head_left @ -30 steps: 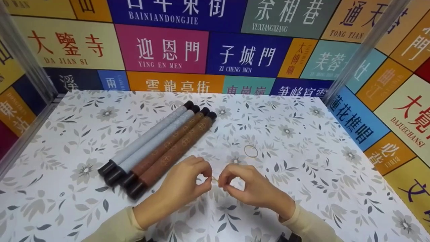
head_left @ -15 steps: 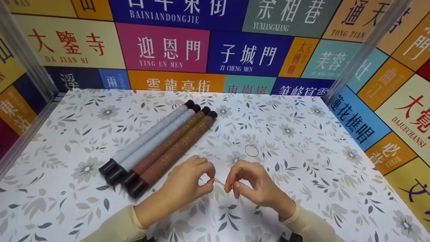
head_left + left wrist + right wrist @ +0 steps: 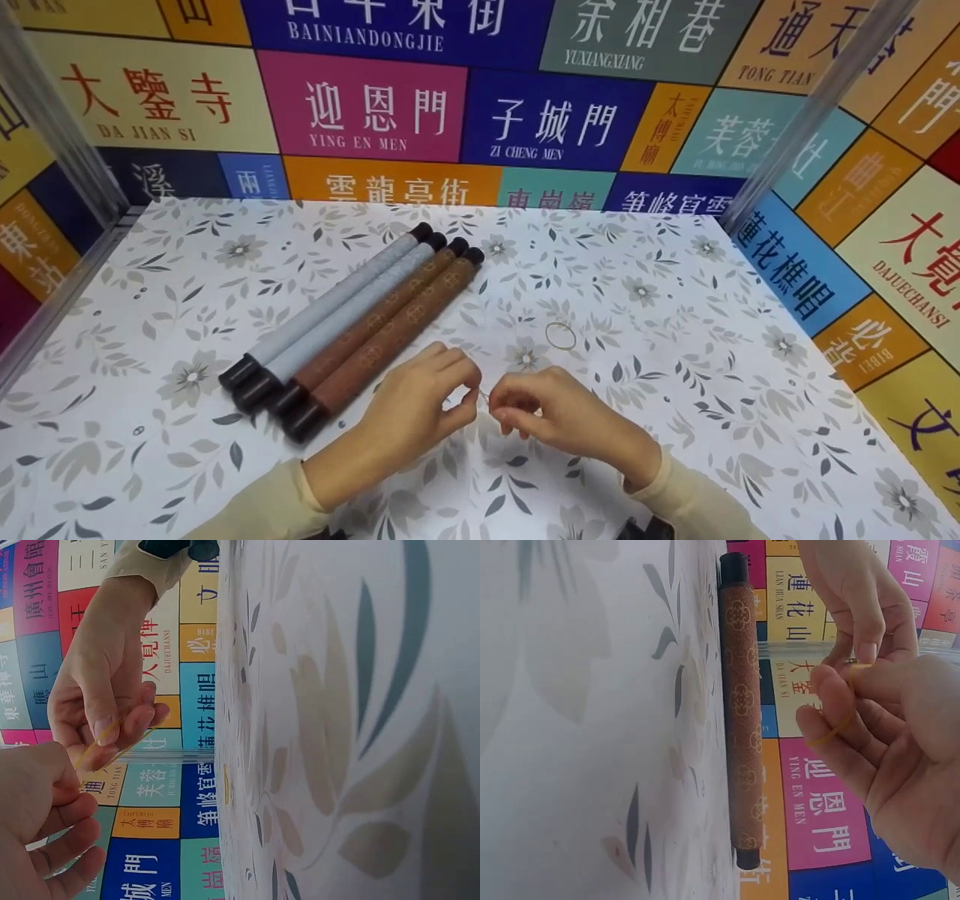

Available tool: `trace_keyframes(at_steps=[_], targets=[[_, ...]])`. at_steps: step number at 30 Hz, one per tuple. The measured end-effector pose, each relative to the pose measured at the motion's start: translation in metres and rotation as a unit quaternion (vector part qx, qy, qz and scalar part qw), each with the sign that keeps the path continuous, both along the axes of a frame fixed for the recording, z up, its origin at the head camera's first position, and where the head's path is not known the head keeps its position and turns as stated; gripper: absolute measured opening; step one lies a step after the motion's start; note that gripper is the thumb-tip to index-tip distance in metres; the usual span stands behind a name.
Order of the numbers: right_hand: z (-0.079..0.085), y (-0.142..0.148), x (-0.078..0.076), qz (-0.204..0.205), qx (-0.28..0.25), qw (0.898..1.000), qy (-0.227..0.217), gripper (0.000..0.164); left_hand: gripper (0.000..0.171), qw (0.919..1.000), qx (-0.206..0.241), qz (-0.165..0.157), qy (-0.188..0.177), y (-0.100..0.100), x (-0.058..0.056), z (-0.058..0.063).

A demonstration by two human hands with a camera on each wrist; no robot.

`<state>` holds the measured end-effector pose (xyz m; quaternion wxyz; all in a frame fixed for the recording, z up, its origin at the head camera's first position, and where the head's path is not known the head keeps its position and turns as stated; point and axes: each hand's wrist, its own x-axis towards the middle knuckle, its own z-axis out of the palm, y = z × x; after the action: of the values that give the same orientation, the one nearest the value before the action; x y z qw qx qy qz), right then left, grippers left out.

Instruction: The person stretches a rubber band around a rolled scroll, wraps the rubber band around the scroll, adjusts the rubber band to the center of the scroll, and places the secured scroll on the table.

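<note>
A thin yellow rubber band (image 3: 834,733) is stretched between my two hands, just above the table. My left hand (image 3: 424,394) pinches one end of it between thumb and index finger. My right hand (image 3: 562,416) has its fingers curled inward, and in the right wrist view the band loops over those fingers with the thumb close by. A second rubber band (image 3: 561,349) lies as a round loop on the table beyond my right hand. To the left of my hands, brown patterned scroll rolls (image 3: 390,334) with black end caps lie side by side with pale grey ones (image 3: 337,296).
A white cloth with grey leaves and flowers (image 3: 645,292) covers the table. Behind it and along both sides stand panels of coloured name signs (image 3: 360,105), with clear corner posts (image 3: 814,112) between them.
My right hand drew slightly away from the left, stretching the band, then came back closer with its fingers more curled. The left hand barely moved; the rolls and second band stayed put.
</note>
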<state>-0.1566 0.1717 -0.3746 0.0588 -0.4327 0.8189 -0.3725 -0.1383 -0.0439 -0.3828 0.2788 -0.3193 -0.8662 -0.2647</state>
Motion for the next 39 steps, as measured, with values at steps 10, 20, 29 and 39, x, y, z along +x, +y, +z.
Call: trace_keyframes(at_steps=[10,20,29,39], targets=[[-0.005,-0.001,0.0,-0.017,0.097,0.99,0.102,0.01,0.015,0.9898,-0.035,-0.095,0.101,0.006,0.003,-0.002],[-0.008,-0.01,0.009,-0.152,0.149,0.969,0.122,0.024,0.018,0.9612,-0.112,-0.192,0.163,0.007,0.005,-0.006],[-0.009,-0.011,0.015,-0.179,0.184,0.955,0.152,0.069,0.024,0.9594,-0.154,-0.2,0.126,0.01,0.013,-0.005],[-0.007,-0.011,0.013,-0.228,0.139,0.962,0.054,0.056,0.022,0.9431,-0.186,-0.255,0.104,0.018,0.025,-0.008]])
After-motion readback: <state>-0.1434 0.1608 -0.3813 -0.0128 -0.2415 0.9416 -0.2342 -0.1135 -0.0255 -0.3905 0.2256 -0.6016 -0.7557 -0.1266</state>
